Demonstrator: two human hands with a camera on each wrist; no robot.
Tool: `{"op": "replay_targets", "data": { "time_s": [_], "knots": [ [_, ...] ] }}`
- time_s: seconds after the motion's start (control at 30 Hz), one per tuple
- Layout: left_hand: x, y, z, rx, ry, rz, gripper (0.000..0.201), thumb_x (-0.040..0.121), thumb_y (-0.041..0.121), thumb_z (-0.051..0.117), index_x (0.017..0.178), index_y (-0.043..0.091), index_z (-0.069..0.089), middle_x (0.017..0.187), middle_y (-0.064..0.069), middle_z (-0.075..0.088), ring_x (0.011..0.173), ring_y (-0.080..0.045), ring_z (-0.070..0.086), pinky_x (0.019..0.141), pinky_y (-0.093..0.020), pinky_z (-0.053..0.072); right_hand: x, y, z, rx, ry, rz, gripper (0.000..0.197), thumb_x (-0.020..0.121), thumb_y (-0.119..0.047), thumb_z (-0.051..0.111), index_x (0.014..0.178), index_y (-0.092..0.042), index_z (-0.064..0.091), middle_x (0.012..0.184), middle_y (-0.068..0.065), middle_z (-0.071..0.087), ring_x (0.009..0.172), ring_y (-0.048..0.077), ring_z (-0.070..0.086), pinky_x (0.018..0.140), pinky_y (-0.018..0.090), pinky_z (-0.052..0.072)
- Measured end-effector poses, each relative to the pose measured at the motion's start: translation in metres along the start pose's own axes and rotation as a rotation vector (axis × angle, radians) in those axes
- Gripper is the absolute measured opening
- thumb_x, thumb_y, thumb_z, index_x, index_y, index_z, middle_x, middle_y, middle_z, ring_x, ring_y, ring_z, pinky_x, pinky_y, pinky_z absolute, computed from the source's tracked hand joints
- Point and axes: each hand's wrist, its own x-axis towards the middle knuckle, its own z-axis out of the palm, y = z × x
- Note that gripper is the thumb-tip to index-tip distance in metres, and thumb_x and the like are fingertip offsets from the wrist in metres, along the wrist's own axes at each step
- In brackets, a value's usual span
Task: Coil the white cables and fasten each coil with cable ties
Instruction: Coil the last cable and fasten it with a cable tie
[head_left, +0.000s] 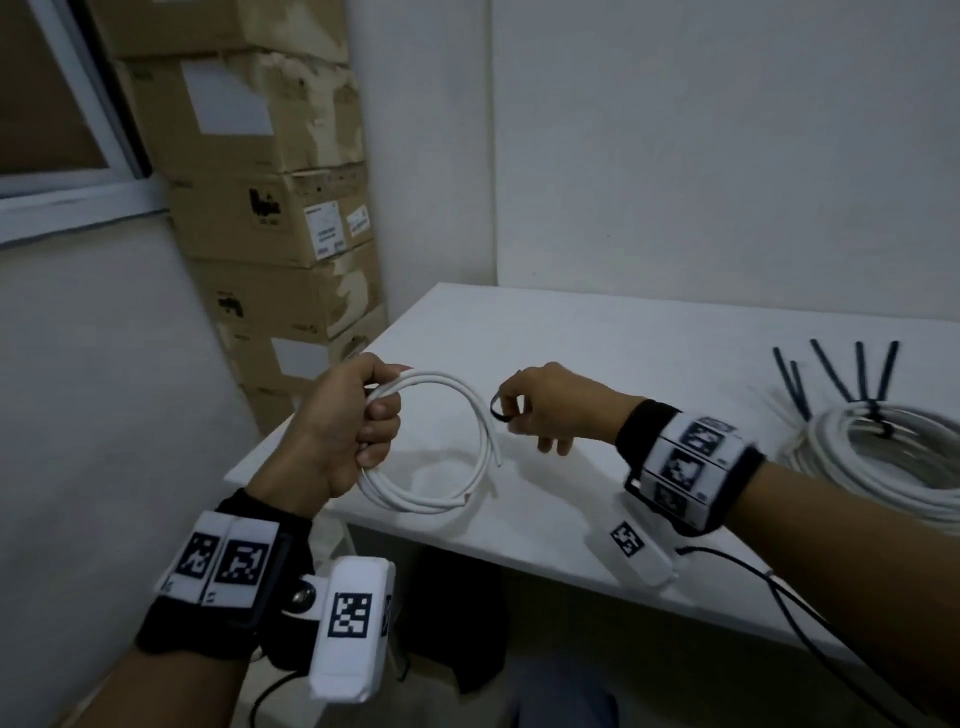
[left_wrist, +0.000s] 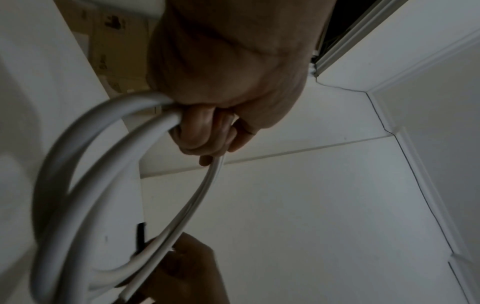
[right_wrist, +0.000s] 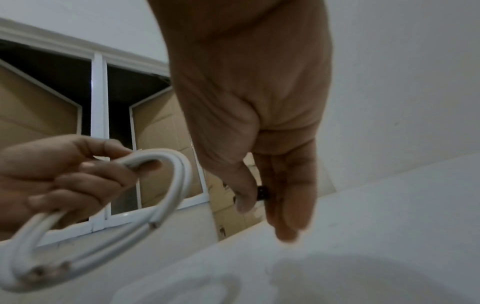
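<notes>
Smooth plastic cable (head_left: 483, 415), matt tabletop (head_left: 597, 353)

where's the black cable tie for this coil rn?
Head view: black cable tie pinched in the right hand, just right of the white coil gripped by the left hand.

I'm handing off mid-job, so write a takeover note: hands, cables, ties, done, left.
Left hand: grip closed round the small white coil, held above the table.
Right hand: pinches a black cable tie beside the coil's right edge; not visibly fastened.
Done: finished coils at table right, with a tie on them.
Left: fasten this coil. Spare ties lie behind the finished coils.
</notes>
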Motion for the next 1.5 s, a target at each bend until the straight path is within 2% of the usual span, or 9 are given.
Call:
{"op": "replay_targets", "data": {
  "time_s": [0.13, 0.3, 0.47, 0.63, 0.8, 1.07, 1.17, 1.37, 1.5],
  "knots": [
    [-0.001, -0.005, 0.054, 0.107, -0.082, 0.008, 0.032, 0.091, 0.017, 0.038, 0.06, 0.013, 0.035, 0.039, 0.005, 0.025, 0.028, -0.008, 0.017, 0.031, -0.01, 0.014, -0.069, 0.031, -0.027, -0.025, 0.329, -0.061, 0.007, 0.09, -0.014, 0.06, 0.092, -0.012, 0.067, 0.068, -0.01, 0.052, 0.058, 0.001, 0.048, 0.052, 0.006, 0.037],
    [-0.007, -0.015, 0.138, 0.175, -0.194, 0.057, 0.034, 0.091, 0.014, 0.039, 0.058, 0.015, 0.031, 0.039, 0.005, 0.027, 0.029, -0.008, 0.019, 0.034, -0.013, 0.012, -0.164, 0.06, -0.04, -0.166, 0.468, -0.2, 0.018, 0.089, -0.016, 0.062, 0.103, -0.015, 0.072, 0.083, 0.001, 0.056, 0.074, 0.018, 0.057, 0.066, 0.021, 0.038],
    [-0.019, -0.022, 0.22, 0.243, -0.301, 0.043, 0.029, 0.09, 0.013, 0.041, 0.061, 0.015, 0.035, 0.042, 0.004, 0.03, 0.032, -0.008, 0.019, 0.036, -0.012, 0.013, -0.237, 0.088, -0.032, -0.382, 0.319, -0.184, 0.022, 0.091, -0.02, 0.053, 0.106, -0.019, 0.07, 0.088, 0.005, 0.058, 0.07, 0.023, 0.059, 0.054, 0.027, 0.036],
    [-0.038, -0.03, 0.29, 0.327, -0.42, 0.043, 0.027, 0.089, 0.013, 0.042, 0.063, 0.015, 0.036, 0.046, 0.003, 0.031, 0.033, -0.009, 0.019, 0.036, -0.012, 0.013, -0.265, 0.127, -0.039, -0.445, 0.342, -0.11, 0.023, 0.093, -0.014, 0.052, 0.109, -0.017, 0.067, 0.092, 0.006, 0.054, 0.077, 0.026, 0.057, 0.056, 0.031, 0.035],
    [-0.053, -0.043, 0.335, 0.394, -0.466, 0.054, 0.026, 0.089, 0.012, 0.04, 0.063, 0.013, 0.042, 0.047, 0.001, 0.031, 0.034, -0.01, 0.02, 0.04, -0.015, 0.012, -0.282, 0.154, -0.05, -0.524, 0.677, -0.053, 0.02, 0.063, -0.009, 0.079, 0.078, -0.018, 0.069, 0.073, 0.001, 0.056, 0.058, 0.017, 0.056, 0.047, 0.02, 0.023],
    [-0.057, -0.06, 0.37, 0.513, -0.473, 0.143, 0.025, 0.094, 0.013, 0.045, 0.069, 0.011, 0.048, 0.05, -0.002, 0.032, 0.035, -0.01, 0.025, 0.04, -0.016, 0.018, -0.3, 0.183, -0.05, -0.596, 0.928, -0.049, 0.017, 0.07, -0.002, 0.066, 0.084, -0.012, 0.068, 0.077, 0.002, 0.053, 0.066, 0.017, 0.049, 0.043, 0.021, 0.023],
    [-0.054, -0.062, 0.377, 0.482, -0.449, 0.16, 0.016, 0.097, 0.015, 0.046, 0.094, 0.011, 0.062, 0.047, 0.0, 0.038, 0.033, -0.009, 0.03, 0.036, -0.015, 0.021, -0.306, 0.188, -0.048, -0.624, 0.936, -0.065, 0.024, 0.077, -0.005, 0.049, 0.087, -0.013, 0.069, 0.08, 0.001, 0.055, 0.069, 0.015, 0.049, 0.044, 0.02, 0.022],
    [-0.051, -0.073, 0.382, 0.459, -0.461, 0.33, 0.02, 0.097, 0.013, 0.048, 0.104, 0.019, 0.066, 0.048, -0.001, 0.036, 0.038, -0.013, 0.025, 0.04, -0.018, 0.019, -0.317, 0.188, -0.051, -0.3, 1.024, -0.162, 0.02, 0.081, -0.003, 0.057, 0.094, -0.009, 0.07, 0.081, 0.005, 0.059, 0.069, 0.014, 0.054, 0.051, 0.024, 0.047],
    [-0.059, -0.085, 0.381, 0.487, -0.5, 0.524, 0.02, 0.095, 0.009, 0.051, 0.1, 0.014, 0.07, 0.049, -0.006, 0.045, 0.039, -0.015, 0.033, 0.039, -0.021, 0.029, -0.321, 0.181, -0.069, 0.499, 1.192, -0.089, 0.019, 0.081, 0.0, 0.066, 0.095, -0.013, 0.066, 0.077, -0.003, 0.064, 0.069, 0.007, 0.059, 0.068, 0.019, 0.05]
  ]
}}
